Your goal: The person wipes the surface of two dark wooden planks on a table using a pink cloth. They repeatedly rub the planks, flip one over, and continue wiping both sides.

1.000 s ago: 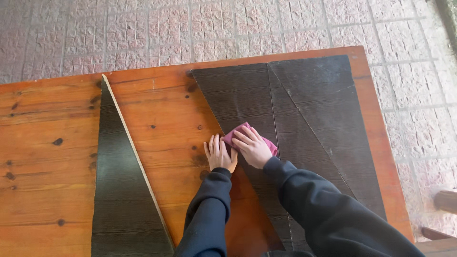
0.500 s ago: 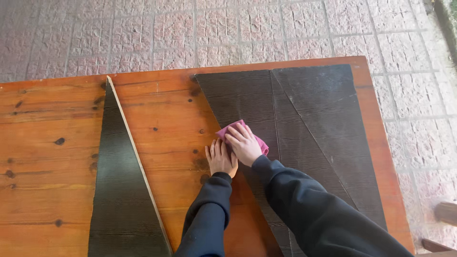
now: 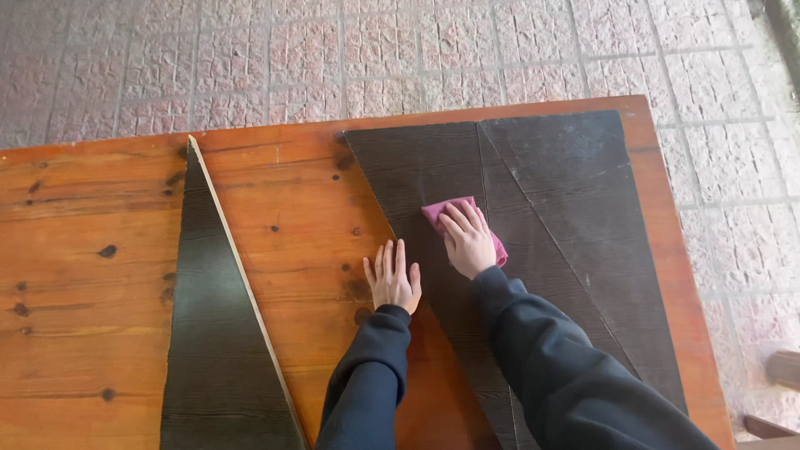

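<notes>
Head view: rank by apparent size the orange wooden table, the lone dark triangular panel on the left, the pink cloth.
1. Orange wooden table
2. Lone dark triangular panel
3. Pink cloth, partly hidden under the right hand

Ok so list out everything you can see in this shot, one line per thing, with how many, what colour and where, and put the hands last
wooden table: one, orange-brown with dark knots, fills most of the view
lone triangular panel: one, black wood-grain with a pale edge, on the table's left half, tip pointing away
grouped dark panels: black, lying edge to edge on the table's right half; seams suggest three, exact count unclear
cloth: one, pink, on the dark panels under the right hand
paved floor: pinkish-grey brick pattern, beyond and to the right of the table
sleeves: two, dark navy, coming in from the bottom edge
left hand: flat on the table, at the panels' left edge
right hand: pressing on the cloth
</notes>
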